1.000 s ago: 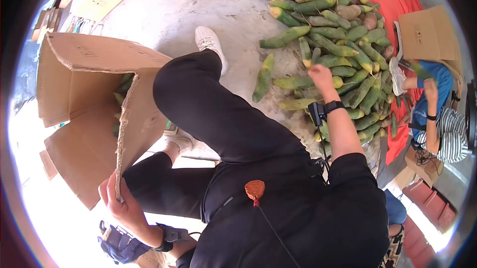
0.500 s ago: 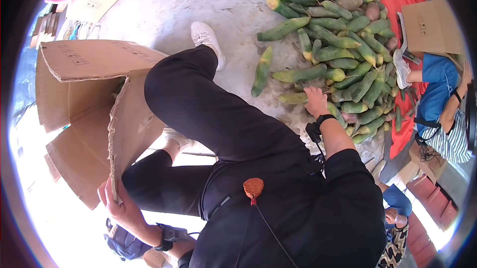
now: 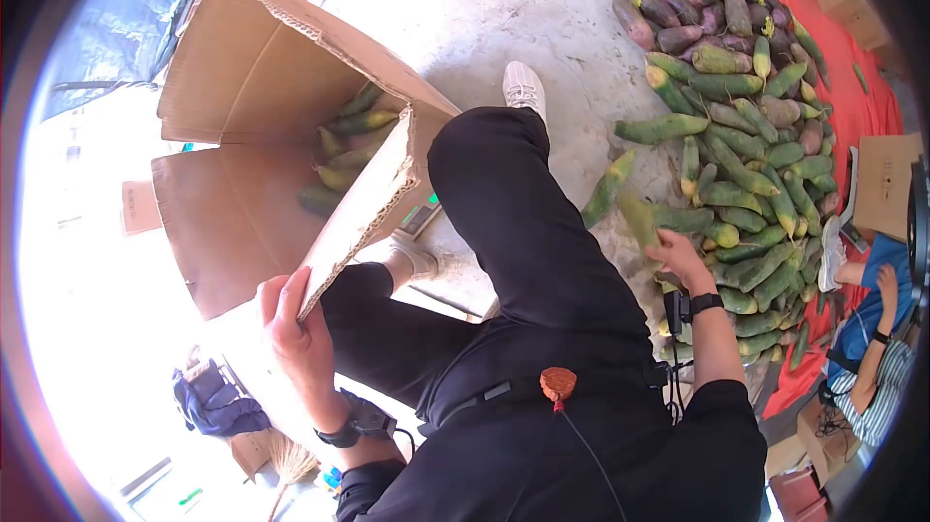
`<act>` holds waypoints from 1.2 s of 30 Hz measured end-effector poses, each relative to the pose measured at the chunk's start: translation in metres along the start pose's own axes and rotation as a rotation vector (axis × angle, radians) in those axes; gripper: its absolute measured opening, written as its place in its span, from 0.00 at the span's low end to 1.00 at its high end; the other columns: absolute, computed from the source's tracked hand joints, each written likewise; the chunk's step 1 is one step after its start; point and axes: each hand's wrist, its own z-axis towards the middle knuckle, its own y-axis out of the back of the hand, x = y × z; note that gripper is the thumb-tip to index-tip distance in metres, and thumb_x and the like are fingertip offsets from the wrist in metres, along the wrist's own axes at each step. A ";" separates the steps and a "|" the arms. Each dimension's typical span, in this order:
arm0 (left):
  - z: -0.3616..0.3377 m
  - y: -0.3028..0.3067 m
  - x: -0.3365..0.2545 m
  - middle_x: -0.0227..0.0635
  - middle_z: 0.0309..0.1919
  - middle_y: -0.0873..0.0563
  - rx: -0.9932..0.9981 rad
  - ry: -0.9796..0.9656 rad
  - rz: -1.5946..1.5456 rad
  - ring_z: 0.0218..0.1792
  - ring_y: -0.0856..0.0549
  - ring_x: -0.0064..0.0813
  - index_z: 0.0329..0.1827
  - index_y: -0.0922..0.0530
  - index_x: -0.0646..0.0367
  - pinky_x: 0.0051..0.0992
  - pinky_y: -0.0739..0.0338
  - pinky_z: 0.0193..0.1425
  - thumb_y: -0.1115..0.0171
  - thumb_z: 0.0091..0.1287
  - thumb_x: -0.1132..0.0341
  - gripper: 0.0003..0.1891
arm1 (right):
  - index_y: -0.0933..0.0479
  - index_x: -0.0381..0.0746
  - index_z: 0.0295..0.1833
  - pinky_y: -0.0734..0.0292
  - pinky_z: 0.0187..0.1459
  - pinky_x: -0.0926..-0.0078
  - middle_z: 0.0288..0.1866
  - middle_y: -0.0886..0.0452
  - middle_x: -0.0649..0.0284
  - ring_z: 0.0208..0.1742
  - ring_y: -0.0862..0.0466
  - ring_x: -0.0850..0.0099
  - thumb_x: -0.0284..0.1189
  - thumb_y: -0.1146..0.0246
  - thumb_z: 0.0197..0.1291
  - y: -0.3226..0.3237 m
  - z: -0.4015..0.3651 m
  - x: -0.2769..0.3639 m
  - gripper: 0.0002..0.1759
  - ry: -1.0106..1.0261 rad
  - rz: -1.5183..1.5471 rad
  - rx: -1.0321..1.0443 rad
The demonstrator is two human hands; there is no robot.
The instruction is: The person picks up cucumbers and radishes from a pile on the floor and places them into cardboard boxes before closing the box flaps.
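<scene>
My left hand [image 3: 295, 328] grips the edge of a tall open cardboard box [image 3: 266, 222], thumb and fingers closed round the flap. Several green radishes [image 3: 363, 125] lie inside the box. On the other side of my knees, my right hand [image 3: 681, 259] is closed on one end of a yellowish-green radish [image 3: 636, 217], which points up and away from the floor pile, slightly blurred. Beside it is a loose green radish [image 3: 607, 190] on the floor. The big pile of green radishes [image 3: 746, 178] spreads to the right of my hand.
Purple radishes [image 3: 678, 11] lie at the pile's far end. A red sheet [image 3: 877, 110] runs along its right side. Another person in a striped top [image 3: 886, 391] sits at the right, near a cardboard box [image 3: 889, 183]. A broom [image 3: 291, 459] lies at lower left.
My right hand has taken hold of a radish at the pile's near edge and tilted it up. The view has turned, now showing radishes inside the box; my left hand still grips its flap.
</scene>
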 end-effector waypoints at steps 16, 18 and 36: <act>-0.004 -0.007 0.009 0.42 0.33 0.21 -0.035 -0.169 -0.056 0.34 0.20 0.37 0.42 0.19 0.63 0.30 0.26 0.40 0.40 0.61 0.78 0.08 | 0.25 0.26 0.41 0.27 0.41 0.69 0.36 0.23 0.51 0.39 0.21 0.64 0.33 0.28 0.47 -0.146 -0.182 0.380 0.22 1.563 0.326 0.129; -0.004 -0.006 0.011 0.41 0.34 0.21 -0.029 -0.118 -0.020 0.34 0.20 0.36 0.43 0.19 0.63 0.29 0.26 0.39 0.41 0.61 0.77 0.08 | 0.26 0.27 0.41 0.27 0.43 0.65 0.38 0.25 0.52 0.40 0.23 0.60 0.30 0.29 0.48 -0.164 -0.184 0.372 0.20 1.612 0.500 0.021; -0.001 -0.005 0.007 0.38 0.34 0.20 -0.005 -0.104 0.029 0.35 0.19 0.32 0.44 0.19 0.63 0.26 0.26 0.39 0.40 0.62 0.77 0.08 | 0.29 0.39 0.60 0.29 0.44 0.56 0.58 0.29 0.60 0.52 0.28 0.61 0.39 0.29 0.53 0.058 0.092 -0.047 0.31 -0.209 0.972 -0.764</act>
